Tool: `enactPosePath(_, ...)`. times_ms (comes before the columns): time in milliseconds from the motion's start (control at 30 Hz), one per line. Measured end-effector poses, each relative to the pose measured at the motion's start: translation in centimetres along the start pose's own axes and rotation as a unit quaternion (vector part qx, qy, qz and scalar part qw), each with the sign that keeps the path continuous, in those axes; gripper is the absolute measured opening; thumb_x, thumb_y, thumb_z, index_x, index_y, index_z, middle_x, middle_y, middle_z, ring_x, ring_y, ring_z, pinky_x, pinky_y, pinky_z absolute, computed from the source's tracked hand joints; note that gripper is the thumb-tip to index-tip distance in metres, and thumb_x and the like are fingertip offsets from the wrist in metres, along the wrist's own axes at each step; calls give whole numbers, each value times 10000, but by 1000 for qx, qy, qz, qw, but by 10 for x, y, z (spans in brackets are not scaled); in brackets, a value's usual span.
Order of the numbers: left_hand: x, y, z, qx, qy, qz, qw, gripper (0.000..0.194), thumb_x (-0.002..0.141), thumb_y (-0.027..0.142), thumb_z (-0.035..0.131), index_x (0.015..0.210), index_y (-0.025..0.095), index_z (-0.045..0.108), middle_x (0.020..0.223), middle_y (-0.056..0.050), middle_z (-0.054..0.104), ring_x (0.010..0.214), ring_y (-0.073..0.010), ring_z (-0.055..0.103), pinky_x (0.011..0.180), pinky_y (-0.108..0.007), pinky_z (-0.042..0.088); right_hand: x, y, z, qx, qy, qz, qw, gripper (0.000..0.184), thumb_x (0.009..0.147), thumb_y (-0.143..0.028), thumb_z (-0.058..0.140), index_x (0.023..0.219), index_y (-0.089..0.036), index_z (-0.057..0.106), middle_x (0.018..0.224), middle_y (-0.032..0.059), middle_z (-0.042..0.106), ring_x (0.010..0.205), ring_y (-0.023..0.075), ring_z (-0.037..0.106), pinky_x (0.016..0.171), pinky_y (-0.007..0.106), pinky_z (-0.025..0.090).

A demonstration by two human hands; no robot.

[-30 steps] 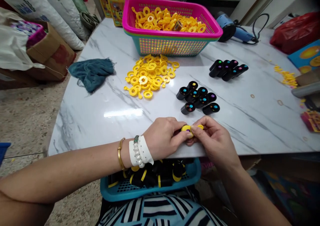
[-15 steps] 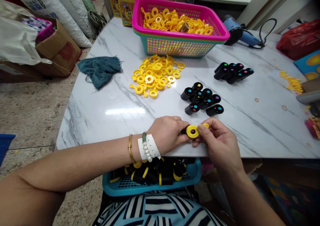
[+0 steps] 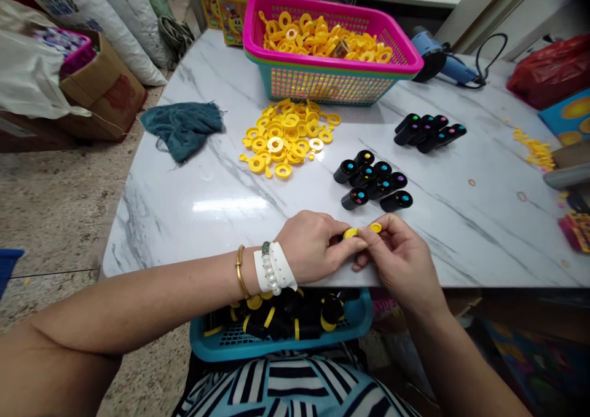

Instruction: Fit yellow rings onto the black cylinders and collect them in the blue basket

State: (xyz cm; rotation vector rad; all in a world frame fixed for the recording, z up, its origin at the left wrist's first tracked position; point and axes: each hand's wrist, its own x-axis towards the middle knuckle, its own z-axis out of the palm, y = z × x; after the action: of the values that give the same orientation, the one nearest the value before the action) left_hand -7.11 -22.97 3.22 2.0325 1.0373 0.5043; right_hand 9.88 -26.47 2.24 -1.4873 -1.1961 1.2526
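A yellow plastic ring piece (image 3: 351, 234) is pinched between the person's two hands, just above the near edge of a white marble-patterned worktop (image 3: 193, 238). It is seen nearly edge-on, with its long axis running crosswise and rising slightly to the right, ending in a small yellow tab (image 3: 375, 227). The left hand (image 3: 308, 248) closes narrowly on the left end, where a sliver of black shows. The right hand (image 3: 399, 260) pinches the tab end, its fingers close together. A gold bangle (image 3: 239, 272) and a white pearl-trimmed band (image 3: 271, 269) circle the left wrist.

Directly below the hands, in front of the person's striped clothing (image 3: 286, 386), a teal plastic basket (image 3: 276, 352) holds a jumble of black tubes (image 3: 281, 318), many banded with yellow rings. Ahead on the worktop, a loose heap of yellow rings (image 3: 283, 137) lies in front of a pink-rimmed mesh basket (image 3: 332, 63), which is stacked on a teal one and filled with more rings. To the right, two clusters of black tubes (image 3: 373, 180) lie on their sides, with coloured dots on their ends. A crumpled teal cloth (image 3: 182, 131) lies at the left, and a blue heat gun (image 3: 442, 66) sits at the far right.
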Motion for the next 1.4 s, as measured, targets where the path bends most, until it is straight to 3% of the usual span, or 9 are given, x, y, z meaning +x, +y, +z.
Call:
enactPosePath(200, 4, -8, 1, -144, -26, -62, 987, 354, 913, 402, 498, 859, 178, 767, 663, 4, 680, 620, -116, 574, 599, -216, 432, 0, 2, 1, -7, 1, -3, 1000, 332, 839, -449, 677, 829, -211, 445, 673, -66, 585, 439, 89, 602, 444, 203, 510)
enactPosePath(333, -4, -11, 10, -109, 77, 6, 991, 355, 869, 405, 596, 1108, 161, 693, 815, -30, 683, 705, -133, 595, 667, -243, 483, 0, 5, 3, 14, -2, -20, 1000, 334, 837, -453, 674, 851, -216, 439, 724, -65, 562, 474, 83, 591, 449, 208, 506)
enactPosePath(400, -6, -12, 15, -67, 134, 51, 987, 485, 755, 455, 730, 1119, 141, 665, 865, -48, 641, 745, -150, 589, 676, -257, 497, 1, 6, 3, 19, 6, -41, 999, 325, 837, -442, 677, 847, -214, 446, 750, -55, 560, 541, 85, 601, 475, 197, 508)
enactPosePath(467, -8, -13, 19, -28, 150, 90, 984, 432, 740, 445, 752, 1047, 151, 672, 905, -53, 602, 777, -152, 582, 699, -262, 502, 0, 5, 3, 16, 1, -42, 999, 329, 836, -450, 675, 842, -214, 446, 740, -55, 560, 544, 85, 588, 473, 197, 509)
enactPosePath(633, -8, -14, 18, 18, 112, 116, 987, 192, 886, 331, 601, 961, 169, 673, 841, -22, 556, 727, -126, 544, 702, -248, 460, -2, -1, 5, -17, -1, -21, 1000, 354, 828, -475, 672, 821, -219, 427, 604, -84, 538, 425, 80, 532, 396, 189, 473)
enactPosePath(867, -3, -8, 9, -36, 62, 60, 996, 189, 827, 359, 675, 785, 175, 687, 604, 39, 503, 581, -95, 484, 578, -214, 357, 5, 0, -5, 55, -88, 62, 993, 308, 835, -457, 682, 852, -204, 506, 625, -60, 604, 476, 84, 576, 501, 208, 524)
enactPosePath(1100, 1, -3, -2, -80, 35, 67, 994, 294, 940, 289, 506, 762, 177, 712, 640, 8, 590, 629, -105, 537, 632, -226, 393, 11, -9, -7, 13, -73, 59, 995, 283, 842, -433, 685, 824, -221, 498, 580, -57, 602, 466, 116, 598, 485, 219, 500)
enactPosePath(1300, -9, -10, 14, -16, 62, 87, 994, 404, 841, 402, 645, 1124, 113, 631, 853, -56, 612, 782, -169, 580, 716, -271, 478, -1, 4, 0, -30, -6, -3, 1000, 244, 828, -396, 706, 842, -216, 542, 641, -53, 575, 446, 73, 497, 404, 177, 400)
enactPosePath(1400, -10, -14, 17, 13, 67, 86, 994, 295, 883, 326, 583, 1116, 156, 643, 870, -46, 598, 780, -159, 579, 719, -269, 485, -2, 8, -5, 51, -11, -6, 999, 224, 848, -408, 676, 889, -196, 615, 655, -29, 584, 495, 87, 529, 470, 206, 465)
